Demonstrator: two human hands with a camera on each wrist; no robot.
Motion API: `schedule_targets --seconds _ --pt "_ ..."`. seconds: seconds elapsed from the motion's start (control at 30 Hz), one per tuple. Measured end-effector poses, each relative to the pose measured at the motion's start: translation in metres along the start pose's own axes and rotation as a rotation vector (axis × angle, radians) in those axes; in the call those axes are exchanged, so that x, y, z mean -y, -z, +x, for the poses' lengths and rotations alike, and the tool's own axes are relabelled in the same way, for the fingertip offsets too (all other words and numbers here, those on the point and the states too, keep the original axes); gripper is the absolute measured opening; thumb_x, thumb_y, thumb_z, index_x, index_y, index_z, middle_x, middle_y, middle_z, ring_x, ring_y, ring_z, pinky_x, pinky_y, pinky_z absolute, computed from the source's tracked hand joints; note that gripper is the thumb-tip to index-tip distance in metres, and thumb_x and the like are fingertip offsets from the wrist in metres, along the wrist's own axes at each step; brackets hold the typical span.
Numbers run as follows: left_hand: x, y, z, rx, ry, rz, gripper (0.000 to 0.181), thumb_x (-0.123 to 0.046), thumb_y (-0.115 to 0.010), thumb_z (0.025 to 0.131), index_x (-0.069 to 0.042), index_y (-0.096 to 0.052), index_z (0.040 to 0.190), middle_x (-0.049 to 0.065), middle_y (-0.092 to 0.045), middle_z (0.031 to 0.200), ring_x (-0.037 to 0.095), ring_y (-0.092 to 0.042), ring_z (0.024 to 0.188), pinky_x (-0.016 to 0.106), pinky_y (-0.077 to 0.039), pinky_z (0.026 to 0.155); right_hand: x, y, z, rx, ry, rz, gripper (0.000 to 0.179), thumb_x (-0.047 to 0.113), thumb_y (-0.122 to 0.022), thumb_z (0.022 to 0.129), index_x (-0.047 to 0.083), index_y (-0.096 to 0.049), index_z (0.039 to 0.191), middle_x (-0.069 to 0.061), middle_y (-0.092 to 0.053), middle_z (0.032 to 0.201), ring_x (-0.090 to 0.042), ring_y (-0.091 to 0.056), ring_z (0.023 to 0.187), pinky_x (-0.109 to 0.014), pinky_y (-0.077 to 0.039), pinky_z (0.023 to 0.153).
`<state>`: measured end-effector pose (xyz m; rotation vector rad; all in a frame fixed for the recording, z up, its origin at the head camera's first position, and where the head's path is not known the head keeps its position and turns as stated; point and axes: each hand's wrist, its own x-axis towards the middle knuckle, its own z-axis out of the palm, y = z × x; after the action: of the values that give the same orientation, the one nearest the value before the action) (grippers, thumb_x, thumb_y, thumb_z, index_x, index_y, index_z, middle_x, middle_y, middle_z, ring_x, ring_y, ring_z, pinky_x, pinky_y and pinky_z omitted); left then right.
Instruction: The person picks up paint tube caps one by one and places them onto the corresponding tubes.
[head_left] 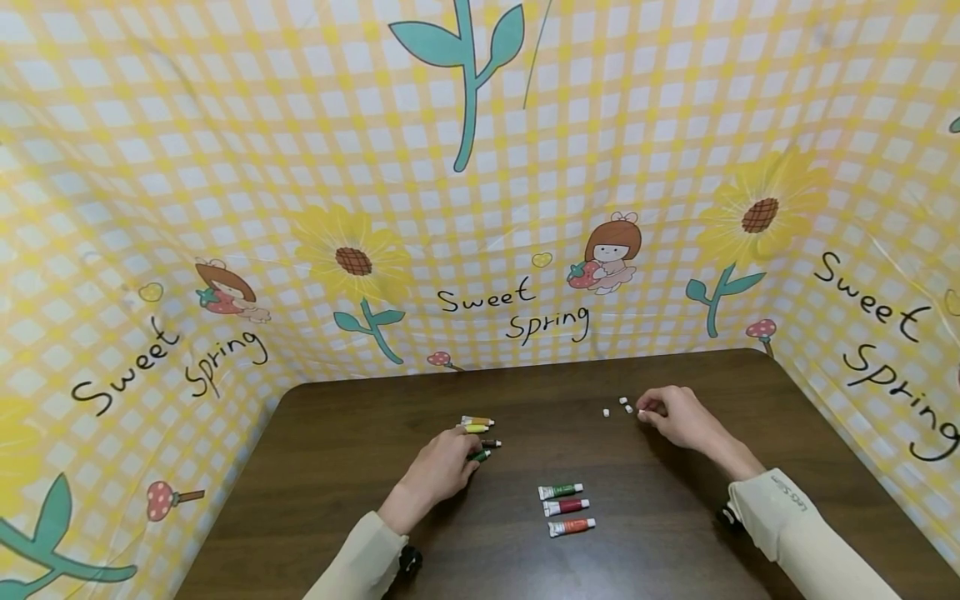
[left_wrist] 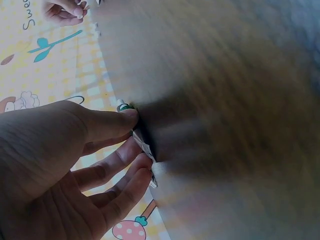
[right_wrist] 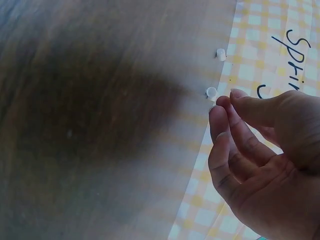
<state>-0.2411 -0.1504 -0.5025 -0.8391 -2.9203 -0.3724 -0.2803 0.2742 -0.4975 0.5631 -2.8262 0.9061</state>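
My left hand (head_left: 441, 467) is over a group of small paint tubes at the left middle of the table. Its thumb lies on a dark green paint tube (head_left: 480, 456), and the fingers curl round the tail ends. A brown paint tube (head_left: 492, 444) pokes out beside the green one; a yellow paint tube (head_left: 476, 428) and an ochre paint tube (head_left: 480, 421) lie just beyond. At the right, my right hand (head_left: 681, 418) pinches a small white cap (head_left: 641, 412) at its fingertips, mostly hidden by them. Loose white caps (right_wrist: 211, 93) sit close to those fingertips.
Between the hands and nearer the body, three paint tubes lie in a column: green (head_left: 561, 492), dark red (head_left: 567, 507) and orange (head_left: 572, 527). The brown wooden table (head_left: 337, 500) is enclosed at the back and sides by a yellow checked cloth (head_left: 480, 225).
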Motion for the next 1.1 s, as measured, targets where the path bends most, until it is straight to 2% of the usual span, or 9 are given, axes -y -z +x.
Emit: schedule_targets --seconds 0.33,0.77,1.1 --pt "-0.001 -0.001 0.001 0.011 0.003 0.009 0.007 -0.010 -0.083 0.094 -0.010 -0.078 0.099 0.005 -0.069 0.094 0.021 -0.068 0.084 0.038 -0.059 0.073 0.000 0.001 -0.003 -0.009 0.014 0.002 0.006 0.006 -0.078 0.097 0.001 -0.078 0.096 0.000 -0.077 0.085 -0.012 -0.070 0.079 -0.033 -0.058 0.072" --pt "0.000 -0.001 0.000 0.024 0.010 -0.018 0.006 -0.011 -0.081 0.096 -0.012 -0.079 0.101 0.003 -0.070 0.098 0.021 -0.070 0.089 0.037 -0.061 0.077 0.004 -0.004 -0.013 -0.039 -0.032 0.066 0.006 0.004 -0.080 0.094 0.002 -0.081 0.100 -0.005 -0.079 0.090 -0.014 -0.072 0.079 -0.029 -0.057 0.069" --pt "-0.012 0.006 -0.002 0.026 0.030 -0.038 0.007 -0.013 -0.077 0.099 -0.013 -0.078 0.106 0.005 -0.076 0.106 0.023 -0.073 0.095 0.039 -0.059 0.075 0.007 -0.005 -0.015 -0.038 -0.064 0.113 0.009 0.006 -0.077 0.098 0.001 -0.082 0.103 -0.004 -0.080 0.090 -0.014 -0.073 0.080 -0.026 -0.055 0.066"
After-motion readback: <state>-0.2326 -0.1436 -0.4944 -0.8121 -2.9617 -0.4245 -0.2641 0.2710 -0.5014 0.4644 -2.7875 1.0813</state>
